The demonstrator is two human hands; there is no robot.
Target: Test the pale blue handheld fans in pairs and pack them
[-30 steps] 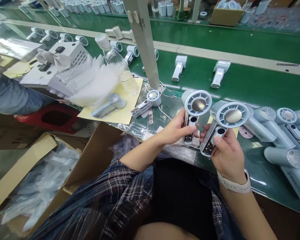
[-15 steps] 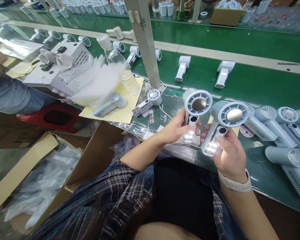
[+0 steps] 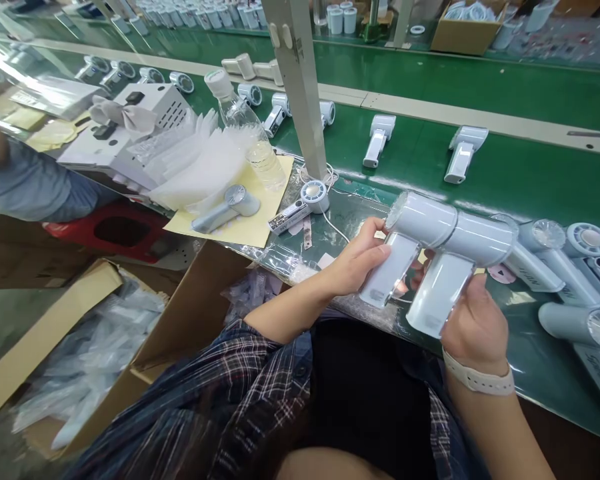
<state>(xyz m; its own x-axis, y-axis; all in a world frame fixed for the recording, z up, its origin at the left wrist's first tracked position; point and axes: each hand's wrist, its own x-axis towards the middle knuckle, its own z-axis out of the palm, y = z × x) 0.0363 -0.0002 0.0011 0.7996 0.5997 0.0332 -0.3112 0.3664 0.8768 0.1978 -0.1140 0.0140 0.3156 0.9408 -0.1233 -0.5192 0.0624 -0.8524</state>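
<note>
My left hand (image 3: 363, 261) is closed around the handle of a pale blue handheld fan (image 3: 391, 267). A second handheld fan (image 3: 440, 293) is gripped by my right hand (image 3: 477, 323), which wears a light wristband. Both fans are turned sideways, their round heads touching or nearly so, with the plain sides of the handles towards me. Some fingers are hidden behind the handles. Near my left hand, another fan with a round grille (image 3: 314, 193) lies on the bench beside a white cable. Several more fans (image 3: 543, 263) lie to the right of my right hand.
A metal post (image 3: 300, 93) rises beyond the bench, before the green conveyor (image 3: 415, 153) carrying spaced fans. To the left are a bottle (image 3: 253, 133), yellow paper (image 3: 255, 230), a white box (image 3: 125, 140) and another person's sleeve (image 3: 35, 180). An open carton (image 3: 190, 300) stands below.
Both fans have been turned in my hands, from grilles facing me to smooth sides facing me. Their heads have come together. The view has shifted slightly.
</note>
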